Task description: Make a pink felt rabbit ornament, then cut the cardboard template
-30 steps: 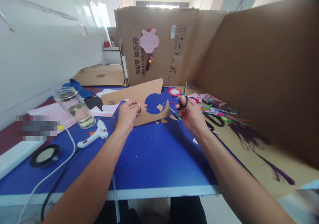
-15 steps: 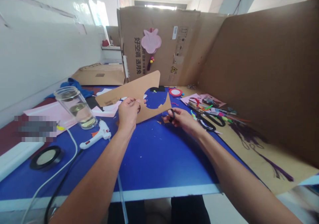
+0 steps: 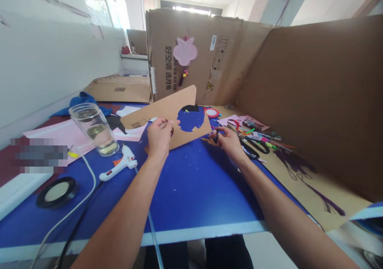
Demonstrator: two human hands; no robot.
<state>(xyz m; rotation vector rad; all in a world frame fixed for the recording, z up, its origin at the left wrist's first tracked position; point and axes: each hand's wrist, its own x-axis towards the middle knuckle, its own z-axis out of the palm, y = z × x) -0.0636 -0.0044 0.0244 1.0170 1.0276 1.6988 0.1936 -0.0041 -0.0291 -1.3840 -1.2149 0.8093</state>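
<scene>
My left hand (image 3: 160,135) grips a brown cardboard sheet (image 3: 155,108) and holds it tilted above the blue table. A large rounded opening is cut in the sheet's right part. Something small and dark shows at the left fingers; I cannot make out what it is. Just right of the sheet's lower right corner, my right hand (image 3: 228,141) is closed around small scissors with black handles (image 3: 216,136). Their blades are hard to make out. Small cardboard scraps (image 3: 209,142) lie beneath the right hand.
On the left stand a glass jar of liquid (image 3: 100,135), a white glue gun (image 3: 121,163) with its cord, and a black tape roll (image 3: 56,192). Larger scissors (image 3: 254,147), coloured scraps and purple tassels (image 3: 324,199) lie at right. Cardboard walls (image 3: 314,97) rise behind and right.
My right hand with the scissors has shifted slightly right, away from the sheet's edge. The left hand still holds the sheet, and the whole view has shifted a little.
</scene>
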